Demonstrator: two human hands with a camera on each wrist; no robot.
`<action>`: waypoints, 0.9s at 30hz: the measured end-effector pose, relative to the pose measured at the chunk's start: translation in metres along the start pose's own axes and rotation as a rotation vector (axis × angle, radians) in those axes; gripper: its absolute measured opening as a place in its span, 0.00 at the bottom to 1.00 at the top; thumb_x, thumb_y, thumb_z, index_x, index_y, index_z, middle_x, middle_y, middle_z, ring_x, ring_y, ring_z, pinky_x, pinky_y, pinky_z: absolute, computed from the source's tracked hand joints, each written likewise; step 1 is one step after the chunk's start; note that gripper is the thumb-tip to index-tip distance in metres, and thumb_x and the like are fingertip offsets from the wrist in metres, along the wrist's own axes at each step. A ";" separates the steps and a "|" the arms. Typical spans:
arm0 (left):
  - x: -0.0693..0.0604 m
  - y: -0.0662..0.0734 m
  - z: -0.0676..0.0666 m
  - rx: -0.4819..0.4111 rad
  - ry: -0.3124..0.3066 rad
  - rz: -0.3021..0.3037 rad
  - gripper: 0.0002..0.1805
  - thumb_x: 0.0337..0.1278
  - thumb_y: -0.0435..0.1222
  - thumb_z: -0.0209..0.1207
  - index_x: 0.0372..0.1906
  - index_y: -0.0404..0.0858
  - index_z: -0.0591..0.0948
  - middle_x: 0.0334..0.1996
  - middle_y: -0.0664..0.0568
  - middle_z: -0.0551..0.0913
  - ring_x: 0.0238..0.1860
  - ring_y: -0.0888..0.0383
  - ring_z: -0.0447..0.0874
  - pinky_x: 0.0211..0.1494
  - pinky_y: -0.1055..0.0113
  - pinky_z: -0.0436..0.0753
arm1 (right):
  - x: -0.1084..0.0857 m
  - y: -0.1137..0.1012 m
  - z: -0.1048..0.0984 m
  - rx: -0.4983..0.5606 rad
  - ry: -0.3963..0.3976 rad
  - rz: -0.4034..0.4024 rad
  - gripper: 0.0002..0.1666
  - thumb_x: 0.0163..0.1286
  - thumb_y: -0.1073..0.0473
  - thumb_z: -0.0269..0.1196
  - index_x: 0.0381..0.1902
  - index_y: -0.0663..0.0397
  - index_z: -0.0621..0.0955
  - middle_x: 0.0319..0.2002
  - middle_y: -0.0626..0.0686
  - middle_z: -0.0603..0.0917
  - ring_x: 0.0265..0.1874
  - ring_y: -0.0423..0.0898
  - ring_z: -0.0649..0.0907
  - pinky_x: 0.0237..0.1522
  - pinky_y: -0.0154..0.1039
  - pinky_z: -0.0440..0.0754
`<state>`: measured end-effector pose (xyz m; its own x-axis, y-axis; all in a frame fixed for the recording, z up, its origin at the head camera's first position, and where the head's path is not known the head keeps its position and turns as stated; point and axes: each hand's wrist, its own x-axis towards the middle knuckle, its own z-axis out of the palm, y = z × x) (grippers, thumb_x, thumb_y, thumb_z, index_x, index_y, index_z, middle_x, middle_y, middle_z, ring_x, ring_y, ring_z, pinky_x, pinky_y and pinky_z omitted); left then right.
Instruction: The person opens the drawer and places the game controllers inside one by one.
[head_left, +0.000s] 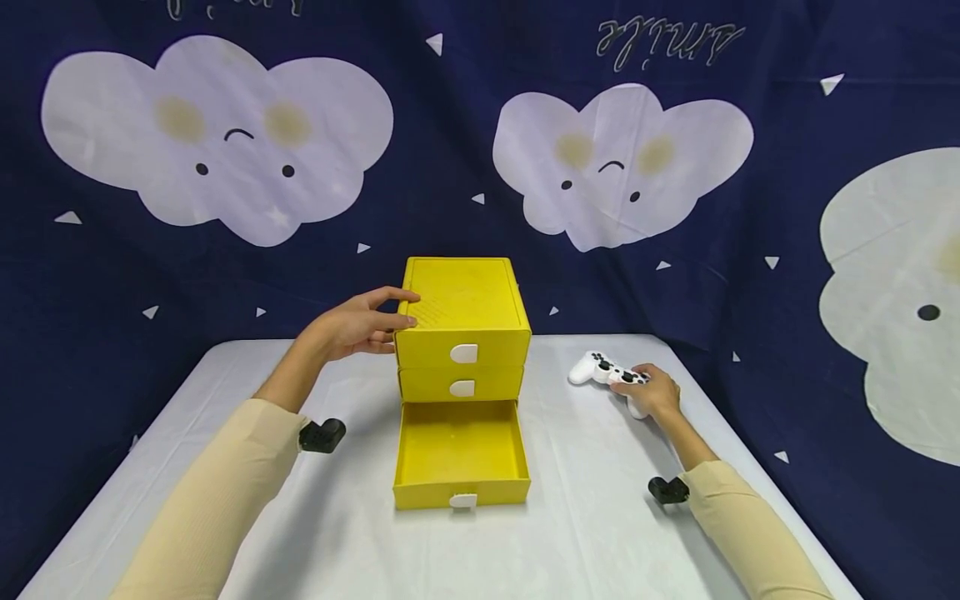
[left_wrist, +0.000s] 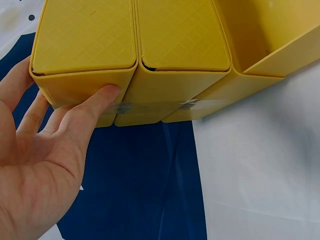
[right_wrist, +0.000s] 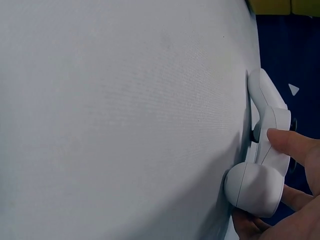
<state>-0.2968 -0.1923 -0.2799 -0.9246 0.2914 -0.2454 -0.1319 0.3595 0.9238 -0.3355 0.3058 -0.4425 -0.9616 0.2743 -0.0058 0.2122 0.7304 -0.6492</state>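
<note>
A yellow drawer cabinet (head_left: pixel 465 292) stands upright on the white table, its bottom drawer (head_left: pixel 461 446) pulled out with nothing inside. The two drawers above are closed; each drawer has a white tab. My left hand (head_left: pixel 360 325) holds the cabinet's upper left edge, with some fingers over the top and others against its side. In the left wrist view a fingertip presses the yellow side wall (left_wrist: pixel 100 87). To the right of the cabinet, my right hand (head_left: pixel 652 392) grips the near end of a white game controller (head_left: pixel 600 368), thumb on one face; its far handle appears to touch the tabletop.
White cloth (head_left: pixel 570 517) covers the table. A dark blue curtain (head_left: pixel 450 192) with clouds hangs behind it and at the sides. Clear tape (left_wrist: pixel 150 109) runs across the cabinet's side. A black wrist camera (head_left: pixel 322 435) is on the left arm, another (head_left: pixel 667 490) on the right.
</note>
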 end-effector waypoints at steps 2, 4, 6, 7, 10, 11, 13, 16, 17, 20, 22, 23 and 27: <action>0.000 0.000 0.000 0.005 0.001 -0.001 0.33 0.69 0.43 0.63 0.76 0.53 0.66 0.62 0.44 0.74 0.35 0.58 0.78 0.67 0.51 0.80 | 0.000 0.000 0.000 -0.007 -0.009 0.003 0.40 0.59 0.46 0.74 0.63 0.62 0.75 0.62 0.71 0.76 0.60 0.69 0.70 0.62 0.61 0.68; 0.001 0.000 0.000 0.006 -0.001 0.001 0.34 0.69 0.43 0.63 0.76 0.53 0.65 0.63 0.43 0.74 0.39 0.57 0.80 0.67 0.51 0.80 | -0.001 0.000 0.000 -0.009 -0.014 0.005 0.40 0.59 0.46 0.74 0.63 0.62 0.75 0.62 0.71 0.76 0.61 0.69 0.70 0.62 0.61 0.68; 0.001 0.000 0.001 0.005 0.002 -0.002 0.34 0.69 0.43 0.63 0.76 0.53 0.65 0.64 0.43 0.74 0.42 0.56 0.81 0.67 0.52 0.80 | -0.001 0.000 0.001 -0.010 -0.014 0.008 0.40 0.59 0.45 0.74 0.62 0.62 0.75 0.62 0.71 0.76 0.61 0.69 0.70 0.62 0.61 0.68; 0.002 0.000 0.001 0.002 0.003 -0.004 0.34 0.69 0.43 0.63 0.76 0.53 0.65 0.64 0.43 0.74 0.44 0.56 0.82 0.67 0.52 0.80 | -0.001 0.001 0.001 -0.009 -0.016 0.010 0.40 0.58 0.45 0.74 0.61 0.62 0.75 0.61 0.70 0.76 0.61 0.69 0.70 0.62 0.60 0.68; 0.002 0.001 0.001 -0.007 0.006 -0.011 0.34 0.69 0.42 0.63 0.76 0.53 0.65 0.65 0.43 0.73 0.48 0.54 0.82 0.67 0.52 0.80 | 0.000 0.002 0.002 -0.003 -0.018 0.018 0.39 0.58 0.44 0.74 0.59 0.61 0.75 0.61 0.70 0.76 0.61 0.69 0.69 0.62 0.60 0.69; 0.002 0.001 0.001 -0.009 0.006 -0.012 0.34 0.69 0.42 0.63 0.76 0.53 0.65 0.65 0.43 0.73 0.48 0.54 0.82 0.67 0.52 0.80 | 0.000 0.002 0.003 0.001 -0.017 0.021 0.39 0.57 0.44 0.74 0.59 0.61 0.75 0.60 0.70 0.76 0.62 0.69 0.69 0.62 0.60 0.69; 0.002 0.000 0.001 -0.011 0.005 -0.012 0.34 0.69 0.42 0.63 0.76 0.53 0.65 0.65 0.43 0.74 0.48 0.54 0.82 0.67 0.52 0.80 | 0.001 0.003 0.004 0.005 -0.013 0.021 0.39 0.57 0.44 0.74 0.58 0.61 0.75 0.60 0.70 0.76 0.62 0.69 0.69 0.62 0.60 0.69; 0.002 0.000 0.002 -0.002 0.002 -0.005 0.34 0.69 0.42 0.63 0.76 0.53 0.65 0.63 0.44 0.74 0.45 0.55 0.82 0.67 0.52 0.81 | 0.001 0.003 0.005 0.006 0.001 0.015 0.39 0.56 0.44 0.75 0.57 0.61 0.76 0.59 0.70 0.77 0.61 0.69 0.69 0.61 0.60 0.69; 0.002 0.000 0.001 0.000 0.004 -0.005 0.34 0.69 0.42 0.63 0.76 0.53 0.65 0.62 0.44 0.75 0.43 0.56 0.82 0.66 0.53 0.81 | 0.001 0.003 0.005 0.007 0.004 0.013 0.39 0.56 0.43 0.75 0.57 0.61 0.76 0.59 0.70 0.77 0.60 0.69 0.70 0.61 0.60 0.69; 0.001 0.001 0.001 0.001 0.007 -0.003 0.33 0.70 0.42 0.62 0.76 0.53 0.66 0.60 0.45 0.76 0.40 0.56 0.81 0.66 0.53 0.81 | -0.001 0.003 0.006 0.004 0.011 0.007 0.39 0.55 0.43 0.75 0.56 0.61 0.76 0.59 0.70 0.78 0.59 0.68 0.70 0.60 0.59 0.70; 0.000 0.001 0.001 -0.006 0.006 -0.004 0.32 0.70 0.42 0.62 0.75 0.53 0.66 0.59 0.45 0.77 0.40 0.57 0.81 0.65 0.54 0.82 | -0.002 0.003 0.006 0.001 0.013 0.007 0.39 0.55 0.43 0.75 0.56 0.61 0.76 0.59 0.70 0.78 0.59 0.67 0.71 0.60 0.59 0.70; 0.000 0.001 0.001 -0.009 0.004 -0.006 0.32 0.70 0.42 0.62 0.75 0.53 0.66 0.59 0.45 0.77 0.40 0.57 0.81 0.65 0.54 0.82 | -0.003 0.002 0.005 0.000 0.016 0.006 0.39 0.55 0.43 0.75 0.56 0.61 0.76 0.58 0.69 0.78 0.59 0.67 0.71 0.59 0.59 0.70; 0.001 0.001 0.002 -0.013 0.002 -0.007 0.32 0.70 0.41 0.62 0.75 0.53 0.66 0.59 0.45 0.77 0.39 0.57 0.80 0.65 0.54 0.82 | -0.006 -0.001 0.001 -0.003 0.025 -0.008 0.39 0.55 0.43 0.76 0.56 0.60 0.76 0.58 0.69 0.79 0.58 0.66 0.72 0.57 0.57 0.71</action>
<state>-0.2976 -0.1899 -0.2796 -0.9245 0.2867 -0.2513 -0.1430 0.3502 0.9257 -0.3300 0.3027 -0.4427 -0.9587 0.2837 0.0185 0.2049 0.7348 -0.6466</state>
